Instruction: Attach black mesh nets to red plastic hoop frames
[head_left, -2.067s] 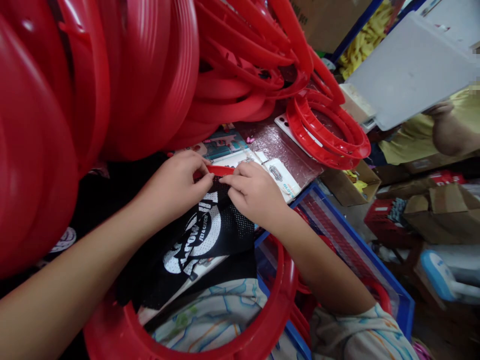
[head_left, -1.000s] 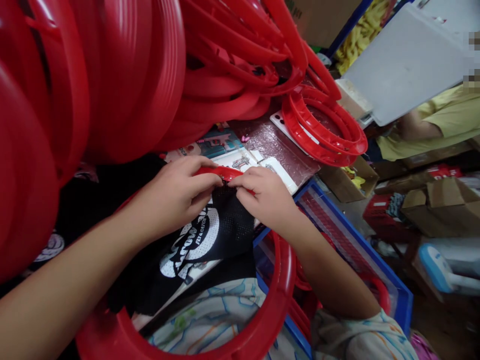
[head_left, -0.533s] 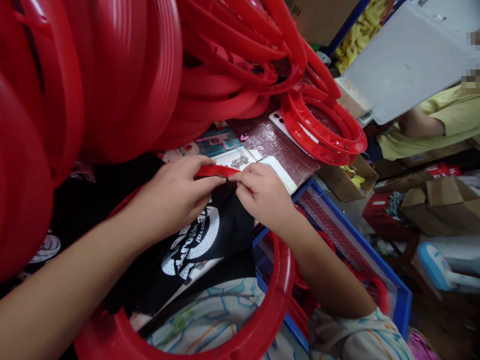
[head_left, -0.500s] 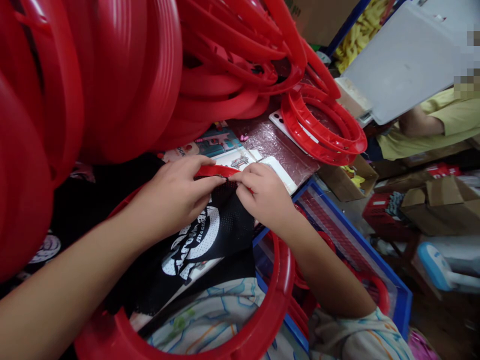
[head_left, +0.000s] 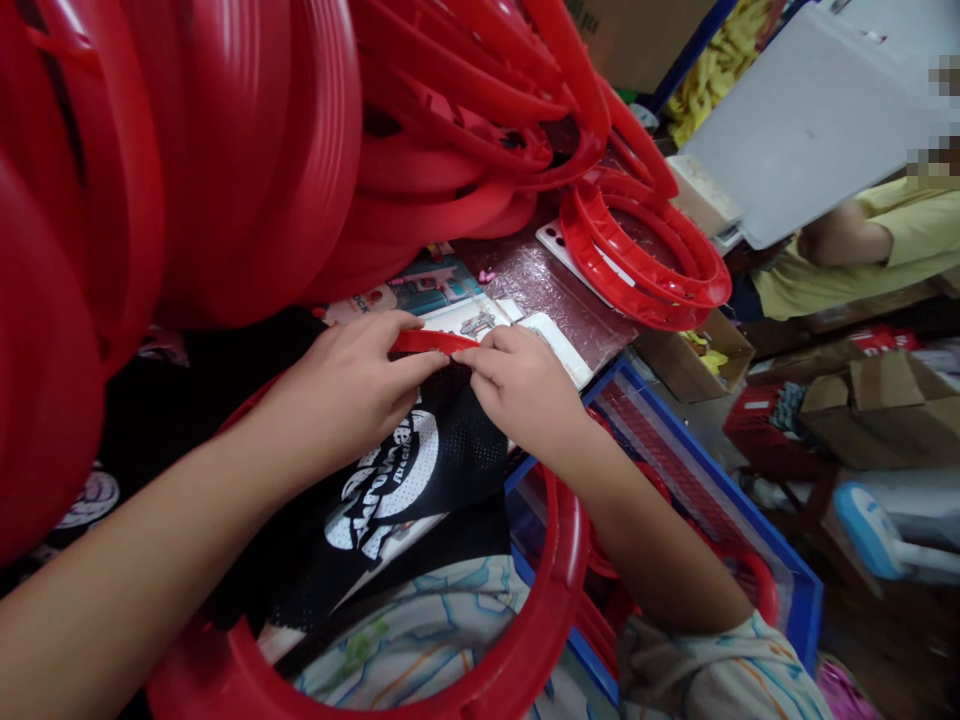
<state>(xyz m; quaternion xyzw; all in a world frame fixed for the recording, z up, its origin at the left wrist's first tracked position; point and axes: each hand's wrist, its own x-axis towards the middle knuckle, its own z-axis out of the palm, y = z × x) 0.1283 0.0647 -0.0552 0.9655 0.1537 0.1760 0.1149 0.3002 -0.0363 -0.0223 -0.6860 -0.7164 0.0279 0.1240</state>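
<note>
A large red plastic ring [head_left: 559, 590] leans against my body, its far rim up on the table. Black mesh fabric [head_left: 472, 440] with white printed lettering hangs across the ring's inside, its upper edge at the far rim. My left hand [head_left: 367, 375] grips that rim from the left, thumb stretched along the fabric edge. Close beside it, my right hand [head_left: 521, 385] pinches the fabric edge against the same rim with thumb and forefinger. Both hands nearly meet there. My left forearm hides the ring's left side.
Stacked red rings [head_left: 247, 150] crowd the left and back. Two more red rings [head_left: 645, 250] lie at the table's [head_left: 525, 270] right end over a white phone [head_left: 562, 250]. A blue crate [head_left: 806, 620] holds red rings. A person in a yellow shirt [head_left: 885, 240] is at right.
Almost nothing differs. Both hands stay at the far rim, and the view has shifted very slightly.
</note>
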